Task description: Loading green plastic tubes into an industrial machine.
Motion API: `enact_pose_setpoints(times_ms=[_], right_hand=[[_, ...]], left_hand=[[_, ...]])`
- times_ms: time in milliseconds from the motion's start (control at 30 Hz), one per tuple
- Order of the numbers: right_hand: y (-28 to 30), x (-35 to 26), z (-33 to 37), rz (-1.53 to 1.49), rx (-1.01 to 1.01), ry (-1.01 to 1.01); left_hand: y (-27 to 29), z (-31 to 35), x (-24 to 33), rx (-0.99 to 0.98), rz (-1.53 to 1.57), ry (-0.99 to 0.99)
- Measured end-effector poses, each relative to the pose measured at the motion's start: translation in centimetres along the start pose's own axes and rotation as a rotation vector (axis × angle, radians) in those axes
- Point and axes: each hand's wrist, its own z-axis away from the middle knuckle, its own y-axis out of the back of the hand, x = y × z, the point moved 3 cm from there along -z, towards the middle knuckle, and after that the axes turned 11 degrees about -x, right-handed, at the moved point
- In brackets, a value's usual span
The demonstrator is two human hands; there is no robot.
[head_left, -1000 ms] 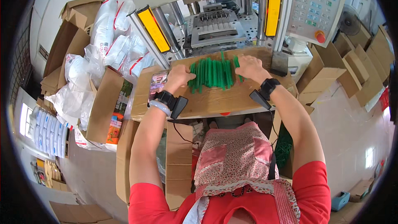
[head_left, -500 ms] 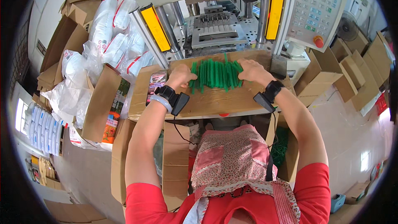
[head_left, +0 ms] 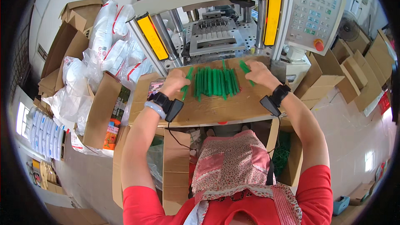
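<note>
– The left hand (head_left: 175, 83) and right hand (head_left: 259, 75) are nearly closed, each pinching a few green sticks (head_left: 184, 94). Why?
– Maybe to keep those apart from the green pile (head_left: 214, 82). That's on the desk (head_left: 200, 112), between the hands, side by side, perhaps to stay neat.
– Which way do they point?
– The pile's long way runs toward the machine (head_left: 216, 35). The held sticks tilt, far ends leaning inward.
</note>
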Motion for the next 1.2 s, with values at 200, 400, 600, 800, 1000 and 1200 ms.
enact_pose_setpoints(times_ms=[200, 400, 600, 800, 1000, 1200], right_hand=[[3.1, -0.7, -5.0, -0.52, -0.051, 0.133], [5.5, -3.1, -11.5, -0.564, 0.025, 0.062], [5.2, -5.2, -18.8, -0.405, -0.057, -0.095], [4.2, -3.2, -22.7, -0.386, -0.038, -0.113], [5.2, -2.5, -22.2, -0.12, 0.094, -0.008], [5.2, -2.1, -21.3, -0.131, 0.066, -0.005]], left_hand=[[3.7, -1.5, 1.7, -0.052, 0.63, -0.039], [7.1, -8.3, 6.3, -0.053, 0.735, -0.102], [6.6, -17.2, 3.5, 0.021, 0.603, -0.308], [6.3, -19.7, 6.4, 0.063, 0.673, -0.024], [7.2, -21.7, 2.6, -0.02, 0.381, -0.27], [6.8, -22.6, 2.3, -0.068, 0.121, -0.127]])
